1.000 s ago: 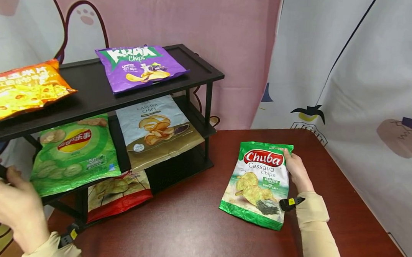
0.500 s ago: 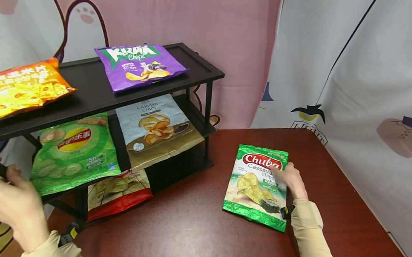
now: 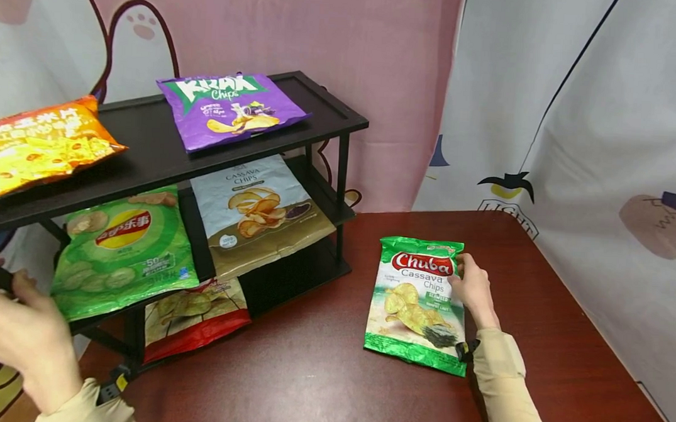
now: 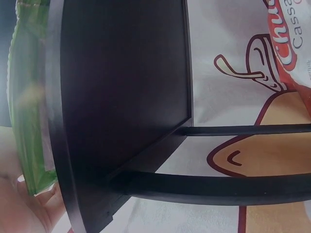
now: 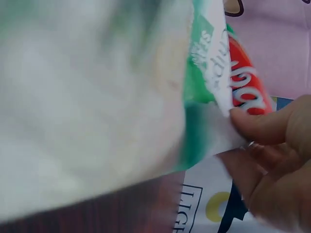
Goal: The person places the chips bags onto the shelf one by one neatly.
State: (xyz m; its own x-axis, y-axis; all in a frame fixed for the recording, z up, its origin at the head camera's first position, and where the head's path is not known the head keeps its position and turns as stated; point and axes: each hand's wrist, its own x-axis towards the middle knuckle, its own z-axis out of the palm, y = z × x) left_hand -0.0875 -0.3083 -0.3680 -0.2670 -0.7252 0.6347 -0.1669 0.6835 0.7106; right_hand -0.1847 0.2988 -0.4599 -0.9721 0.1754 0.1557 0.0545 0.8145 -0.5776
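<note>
A green and white Chuba cassava chips bag (image 3: 416,302) is tilted up over the table's right half. My right hand (image 3: 473,289) pinches its right edge near the top; the right wrist view shows thumb and fingers (image 5: 265,124) on the crumpled edge. On the far left, my left hand (image 3: 23,342) grips the front edge of the black shelf rack (image 3: 131,145), thumb on the bar. Just beside that hand lies a green chip bag (image 3: 123,255) on the middle shelf. In the left wrist view the hand (image 4: 31,206) is partly cut off by the frame.
A purple Krax bag (image 3: 231,112) and an orange snack bag (image 3: 40,147) lie on the top shelf. Beside the green one is a silver-gold cassava chips bag (image 3: 261,214). A red-trimmed bag (image 3: 197,318) sits on the bottom shelf. Brown table (image 3: 308,386) extends before the rack.
My right hand has shifted its hold slightly down the Chuba bag's right edge, and the bag has moved a little left. The left hand stays at the rack.
</note>
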